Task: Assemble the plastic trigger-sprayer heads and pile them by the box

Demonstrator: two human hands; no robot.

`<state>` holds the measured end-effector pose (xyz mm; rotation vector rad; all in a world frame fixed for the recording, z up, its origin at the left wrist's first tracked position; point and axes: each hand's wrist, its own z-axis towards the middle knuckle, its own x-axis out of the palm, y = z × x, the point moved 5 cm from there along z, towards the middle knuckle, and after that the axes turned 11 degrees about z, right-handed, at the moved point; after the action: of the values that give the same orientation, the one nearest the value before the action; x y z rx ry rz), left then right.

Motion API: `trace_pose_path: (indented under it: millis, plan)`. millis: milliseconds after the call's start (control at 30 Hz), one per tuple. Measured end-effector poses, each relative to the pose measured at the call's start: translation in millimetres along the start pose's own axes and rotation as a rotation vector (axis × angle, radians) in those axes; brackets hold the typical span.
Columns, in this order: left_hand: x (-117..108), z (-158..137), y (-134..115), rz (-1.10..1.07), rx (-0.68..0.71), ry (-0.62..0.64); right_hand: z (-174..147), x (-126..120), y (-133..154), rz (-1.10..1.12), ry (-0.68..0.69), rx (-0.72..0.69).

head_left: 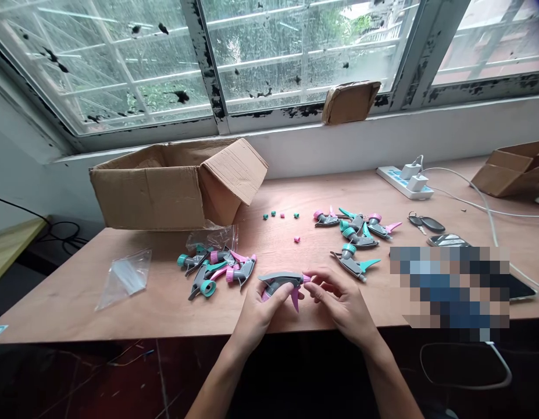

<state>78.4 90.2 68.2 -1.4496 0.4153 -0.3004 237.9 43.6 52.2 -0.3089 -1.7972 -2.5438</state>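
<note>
My left hand (261, 311) is wrapped round a grey and pink trigger sprayer head (280, 280), its pink trigger hanging down. At the sprayer's front end, the fingers of my right hand (345, 302) pinch the small pink nozzle (306, 279). Left of my hands lies a pile of sprayer heads (217, 266) with teal or pink collars and triggers. Another group of sprayer heads (359, 227) is to the right, with one teal sprayer head (352, 262) nearest my right hand. Several small nozzle caps lie beyond my hands, among them a pink cap (296, 240) and a teal cap (296, 215).
An open cardboard box (151, 198) stands at the back left, near a clear plastic bag (125, 279). On the right are a power strip (404, 183) with white cables, keys (421, 222), a phone (448, 240), a pixelated patch and a second carton (509, 169).
</note>
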Motion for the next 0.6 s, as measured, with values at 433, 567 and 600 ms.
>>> trace_pose_path:
  millis: [433,567,600]
  plan:
    - [-0.8,-2.7,-0.9,-0.027,0.006,-0.011,-2.3,0.2,-0.1,0.039,-0.015,-0.006]
    - [-2.3,-1.4,1.6,-0.046,0.015,-0.031,-2.0,4.7,5.4,-0.010,0.039,-0.050]
    - [-2.9,-1.1,2.9,-0.049,0.017,-0.025,-1.7,5.5,5.0,-0.015,0.051,-0.038]
